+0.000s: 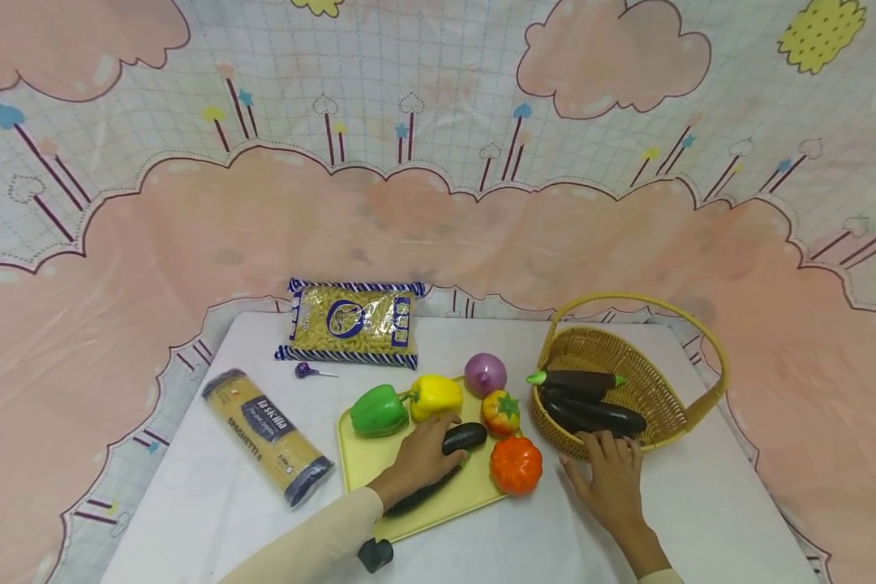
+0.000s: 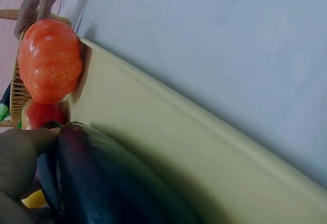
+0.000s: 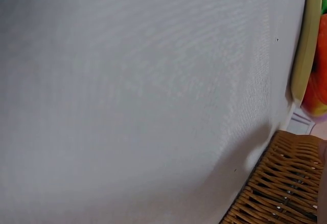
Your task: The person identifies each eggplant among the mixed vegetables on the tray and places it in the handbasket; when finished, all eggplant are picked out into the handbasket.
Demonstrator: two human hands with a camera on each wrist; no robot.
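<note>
On the yellow tray (image 1: 438, 519), my left hand (image 1: 419, 454) grips a dark eggplant (image 1: 465, 437), its thumb against the skin. The same eggplant (image 2: 112, 178) fills the lower part of the left wrist view. My right hand (image 1: 613, 487) holds the near rim of the wicker basket (image 1: 650, 389), fingers over the edge and thumb spread outside. Inside the basket lie two eggplants, one (image 1: 577, 381) with a green stem and another (image 1: 591, 414) below it. An orange pumpkin (image 1: 516, 465) and a red-yellow tomato-like vegetable (image 1: 500, 412) sit at the tray's right side.
A green pepper (image 1: 380, 410) and a yellow pepper (image 1: 435, 396) lie along the tray's back, a purple onion (image 1: 485, 374) at its corner. Left of the tray is a spaghetti pack (image 1: 266, 434). Behind are a pasta bag (image 1: 352, 322) and a lollipop (image 1: 305, 370).
</note>
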